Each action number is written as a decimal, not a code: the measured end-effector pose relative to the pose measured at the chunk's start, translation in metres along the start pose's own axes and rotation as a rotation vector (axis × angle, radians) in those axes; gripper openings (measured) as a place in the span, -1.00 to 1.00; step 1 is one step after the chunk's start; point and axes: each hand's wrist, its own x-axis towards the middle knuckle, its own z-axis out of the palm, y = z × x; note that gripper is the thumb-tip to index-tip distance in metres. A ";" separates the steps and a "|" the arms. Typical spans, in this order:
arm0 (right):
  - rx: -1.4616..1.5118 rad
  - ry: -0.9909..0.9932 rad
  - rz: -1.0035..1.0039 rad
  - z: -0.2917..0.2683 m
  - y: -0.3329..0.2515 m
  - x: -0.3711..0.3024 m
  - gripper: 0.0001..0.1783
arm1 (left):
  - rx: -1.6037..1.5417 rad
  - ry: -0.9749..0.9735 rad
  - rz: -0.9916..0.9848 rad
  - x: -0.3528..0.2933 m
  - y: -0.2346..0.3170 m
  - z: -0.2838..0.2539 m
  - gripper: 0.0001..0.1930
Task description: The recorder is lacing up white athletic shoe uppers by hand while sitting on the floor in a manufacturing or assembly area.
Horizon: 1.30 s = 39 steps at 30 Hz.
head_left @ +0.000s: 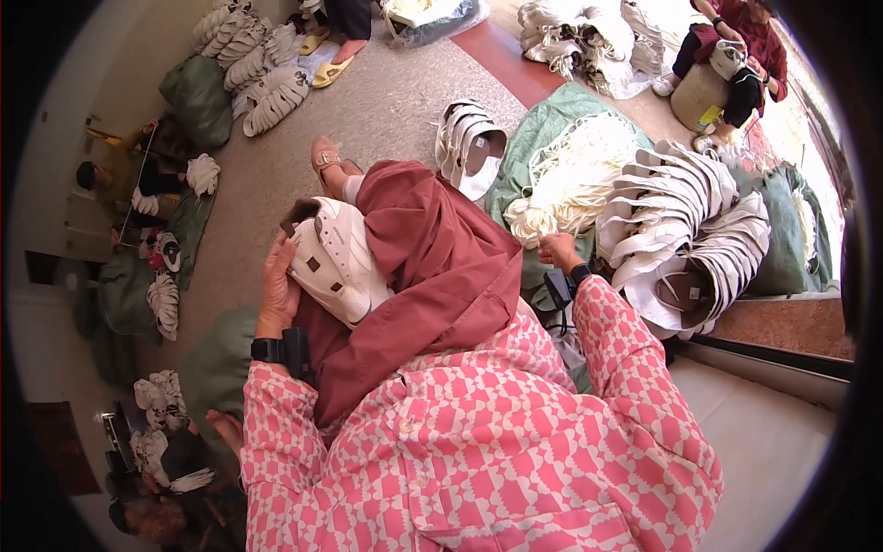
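Observation:
A white sneaker point(338, 262) with a brown lining and a small dark patch lies across my lap on the dark red cloth point(441, 244). My left hand point(279, 283) grips its left side, fingers against the opening and heel. Its eyelets show no lace. Off to the right, my right hand point(559, 249) is closed, fingertips at the near end of a big heap of cream shoelaces point(584, 170). The lace between those fingers is too small to see clearly. The heap rests on a green sack point(515, 175).
Nested white shoe uppers point(676, 212) are stacked right of the laces, and a shorter stack point(469, 147) stands ahead of my knees. More shoe piles point(276, 97) and green sacks point(196, 99) line the left. Another person point(759, 55) handles a shoe at far right; others sit at left.

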 end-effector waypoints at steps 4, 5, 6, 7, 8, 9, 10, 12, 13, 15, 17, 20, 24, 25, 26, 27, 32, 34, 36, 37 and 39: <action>-0.065 -0.222 0.069 -0.015 -0.050 -0.039 -0.84 | 0.054 -0.022 -0.003 0.001 0.003 -0.005 -0.51; -0.033 -0.255 0.015 -0.020 -0.065 -0.048 -0.80 | 0.072 -0.036 -0.012 0.001 0.004 -0.003 -0.51; 0.114 -0.367 -0.036 -0.028 -0.082 -0.052 -0.79 | 0.088 -0.046 -0.019 0.000 0.004 -0.002 -0.52; 0.261 -0.479 -0.085 -0.035 -0.097 -0.057 -0.77 | 0.073 -0.042 -0.015 0.001 0.005 -0.001 -0.52; 0.278 -0.423 -0.138 -0.032 -0.113 -0.072 -0.77 | 0.078 -0.038 -0.011 0.000 0.005 -0.001 -0.52; 0.297 -0.360 -0.194 -0.030 -0.126 -0.086 -0.77 | 0.082 -0.042 -0.008 0.000 0.004 -0.001 -0.52; 0.132 -0.349 -0.190 -0.042 -0.129 -0.075 -0.76 | 0.069 -0.039 -0.006 -0.001 0.003 -0.001 -0.52; -0.032 -0.339 -0.210 -0.031 -0.142 -0.085 -0.76 | 0.050 -0.039 0.012 0.001 0.000 -0.004 -0.50; -0.181 -0.326 -0.228 -0.023 -0.149 -0.092 -0.75 | 0.040 -0.032 0.018 0.002 -0.001 -0.005 -0.50; -0.109 -0.412 -0.268 -0.002 -0.171 -0.126 -0.76 | 0.063 0.010 -0.003 0.000 -0.003 -0.004 -0.50; -0.212 -0.398 -0.297 0.013 -0.188 -0.141 -0.75 | 0.071 -0.011 0.002 -0.003 0.001 -0.008 -0.51; -0.345 -0.365 -0.430 0.038 -0.213 -0.160 -0.74 | 0.086 -0.046 0.009 -0.001 0.001 -0.009 -0.52; -0.148 -0.381 -0.589 0.050 -0.244 -0.176 -0.75 | 0.111 -0.088 -0.010 -0.002 0.005 -0.005 -0.52; -0.288 -0.248 -0.628 0.050 -0.248 -0.175 -0.75 | 0.112 -0.091 -0.008 -0.004 0.005 -0.005 -0.52; -0.288 -0.248 -0.636 0.055 -0.251 -0.178 -0.75 | 0.149 -0.065 0.000 -0.005 0.006 -0.005 -0.53; -0.265 -0.301 -0.650 0.062 -0.255 -0.185 -0.75 | 0.186 -0.036 0.008 -0.006 0.007 -0.004 -0.53; -0.334 -0.539 -0.766 0.098 -0.274 -0.247 -0.75 | 0.689 0.019 0.346 -0.023 0.038 0.027 -0.53; -0.323 -0.624 -0.797 0.117 -0.278 -0.276 -0.75 | 1.037 0.040 0.580 -0.035 0.058 0.053 -0.51; -0.296 -0.756 -0.811 0.135 -0.282 -0.303 -0.77 | 1.309 -0.006 0.808 -0.048 0.073 0.088 -0.49; -0.296 -0.767 -0.816 0.141 -0.281 -0.313 -0.77 | 1.315 0.004 0.811 -0.049 0.073 0.100 -0.49; -0.295 -0.974 -0.793 0.153 -0.278 -0.333 -0.78 | 0.976 -0.285 0.637 -0.051 0.073 0.124 -0.46</action>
